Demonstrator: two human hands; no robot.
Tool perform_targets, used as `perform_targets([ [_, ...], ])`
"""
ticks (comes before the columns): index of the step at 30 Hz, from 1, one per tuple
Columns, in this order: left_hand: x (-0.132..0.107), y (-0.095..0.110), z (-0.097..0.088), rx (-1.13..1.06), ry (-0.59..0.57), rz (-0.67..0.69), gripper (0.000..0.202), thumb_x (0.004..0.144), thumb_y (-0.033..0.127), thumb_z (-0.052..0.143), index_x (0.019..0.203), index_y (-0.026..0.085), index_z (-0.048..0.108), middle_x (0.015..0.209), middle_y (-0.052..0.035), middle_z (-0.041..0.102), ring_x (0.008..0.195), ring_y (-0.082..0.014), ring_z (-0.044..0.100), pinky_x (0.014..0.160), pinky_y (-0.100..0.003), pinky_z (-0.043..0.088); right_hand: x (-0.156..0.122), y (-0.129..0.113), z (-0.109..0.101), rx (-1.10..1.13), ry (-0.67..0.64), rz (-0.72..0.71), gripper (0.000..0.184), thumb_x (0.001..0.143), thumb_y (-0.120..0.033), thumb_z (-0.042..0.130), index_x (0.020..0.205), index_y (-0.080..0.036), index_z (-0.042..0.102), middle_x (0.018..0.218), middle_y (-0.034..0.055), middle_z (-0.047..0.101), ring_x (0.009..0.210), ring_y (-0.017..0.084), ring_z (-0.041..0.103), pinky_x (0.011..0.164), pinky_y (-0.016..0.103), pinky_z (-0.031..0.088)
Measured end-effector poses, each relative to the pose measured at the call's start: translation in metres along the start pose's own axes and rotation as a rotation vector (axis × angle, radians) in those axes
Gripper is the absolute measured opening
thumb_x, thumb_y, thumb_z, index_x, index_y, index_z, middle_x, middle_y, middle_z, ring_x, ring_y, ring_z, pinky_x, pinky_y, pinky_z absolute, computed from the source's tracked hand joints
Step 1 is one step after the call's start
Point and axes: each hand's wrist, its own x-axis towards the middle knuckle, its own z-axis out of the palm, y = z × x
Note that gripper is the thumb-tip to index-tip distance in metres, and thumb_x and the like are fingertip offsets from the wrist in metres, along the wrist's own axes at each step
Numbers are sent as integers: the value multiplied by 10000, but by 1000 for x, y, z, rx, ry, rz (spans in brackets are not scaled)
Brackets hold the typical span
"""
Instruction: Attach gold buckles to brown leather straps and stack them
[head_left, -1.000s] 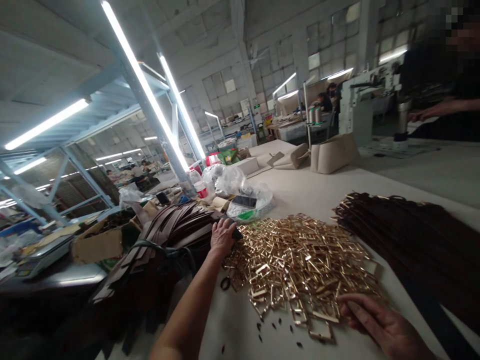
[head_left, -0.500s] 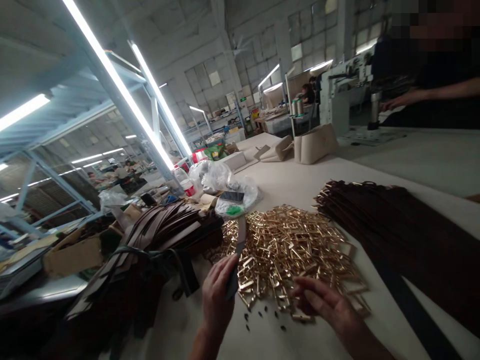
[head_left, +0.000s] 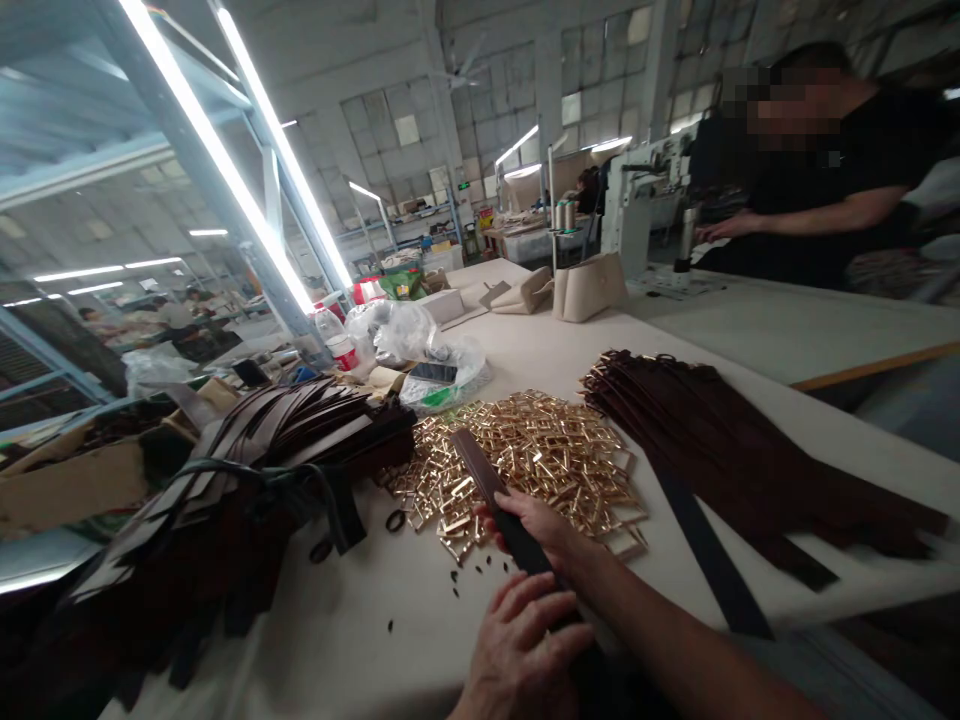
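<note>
A dark brown leather strap [head_left: 480,465] slants across the front of a heap of gold metal buckles [head_left: 547,430]. My right hand [head_left: 544,525] is closed on the strap's middle, thumb on top and fingers underneath. Lower down, my left hand [head_left: 525,635] lies with curled fingers over the strap's nearer part, whose end is hard to see in shadow. Beyond my right forearm a pile of dark brown straps [head_left: 720,440] spreads over the table. Another bundle of straps [head_left: 300,430], tied with a dark band, sits on the left.
Small dark bits [head_left: 454,577] are scattered before the buckles. Behind them a phone [head_left: 433,373] rests on clear plastic. A beige bag piece [head_left: 589,288] stands farther back. At a sewing machine [head_left: 626,205] on the right, a co-worker [head_left: 825,200] in black is seated.
My right hand has come from the buckle heap onto the strap. My left hand has shifted down to the strap's nearer part. The strap now tilts the other way, and the view has turned right.
</note>
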Motion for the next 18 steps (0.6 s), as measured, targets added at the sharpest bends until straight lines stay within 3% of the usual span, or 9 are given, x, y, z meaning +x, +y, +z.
perform_targets([
  [2,-5,0,1,-179,88,-139,347,896,366,549,1209,277,668,1191,-103,714,1213,-314,593,1011,-461,475,-5,-10,-10,-77,-22,-25,70,980,-212,537,1018,-158,561,798,27,702,505,92,617,414,153,458],
  [6,2,-19,-18,-636,553,-866,421,908,488,548,1218,217,637,1231,-159,665,1081,-299,642,832,-400,538,-28,-24,-22,-330,-242,-114,379,891,-401,685,1160,-173,546,836,38,706,539,125,653,425,178,486],
  [8,12,-34,-30,-897,720,-1095,504,855,539,624,1224,195,609,1148,-155,686,923,-250,673,683,-318,533,-40,-22,-21,-404,-341,-125,461,877,-462,692,1198,-174,529,885,59,711,589,139,678,464,190,511],
  [10,21,-46,-40,-1076,811,-1128,550,769,561,720,1146,170,634,990,-117,709,773,-194,660,604,-261,493,-50,-14,-19,-453,-407,-67,453,894,-492,663,1172,-156,536,876,80,714,603,146,686,478,191,510],
  [13,27,-52,-44,-1178,861,-1092,424,715,495,800,916,146,666,769,-42,677,629,-130,599,568,-225,445,-58,4,-16,-502,-439,14,457,900,-537,637,1110,-140,555,830,91,712,598,149,682,494,193,498],
  [18,20,-46,-34,-1347,889,-1111,394,762,533,737,778,154,629,626,8,581,548,-110,506,521,-230,395,-58,23,-6,-571,-360,-151,495,885,-539,650,1210,-176,563,930,77,698,638,132,664,584,224,514],
])
